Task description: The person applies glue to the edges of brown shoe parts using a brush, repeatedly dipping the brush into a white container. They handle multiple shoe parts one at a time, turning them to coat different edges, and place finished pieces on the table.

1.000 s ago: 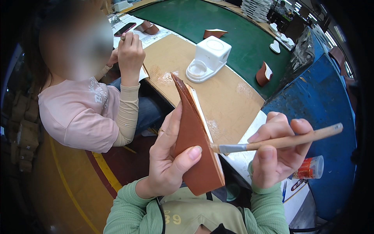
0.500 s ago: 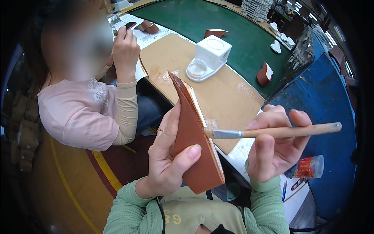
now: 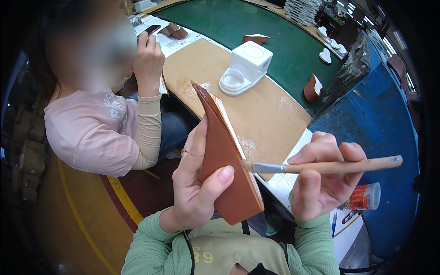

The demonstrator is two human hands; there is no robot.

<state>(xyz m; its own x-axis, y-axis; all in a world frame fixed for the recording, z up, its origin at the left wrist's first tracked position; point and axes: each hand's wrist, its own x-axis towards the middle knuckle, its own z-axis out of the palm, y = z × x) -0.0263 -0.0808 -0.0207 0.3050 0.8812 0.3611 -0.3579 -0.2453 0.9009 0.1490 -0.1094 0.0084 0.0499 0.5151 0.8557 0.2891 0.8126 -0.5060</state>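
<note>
A brown leather piece (image 3: 224, 169) with a pale inner layer and a pointed, curved tip stands upright in my left hand (image 3: 195, 188). The thumb presses on its brown face and the fingers go behind it. The edge near the tip looks darker and glossy. My right hand (image 3: 321, 178) pinches a flat paintbrush (image 3: 321, 167) by its wooden handle, held nearly level. The brush's bristles touch the right-hand edge of the leather, about midway down.
A white dispenser (image 3: 247, 68) with a round cup stands on a brown board (image 3: 197, 59). Beyond runs a green belt (image 3: 201, 18) with curved leather pieces (image 3: 313, 88). At left sits a co-worker (image 3: 96, 133) in pink. A blue panel (image 3: 376, 123) and clear jar (image 3: 366, 196) are at right.
The brush has moved a little down along the leather's edge. The leather piece has shifted slightly left and up at its tip. My grip on both stays the same.
</note>
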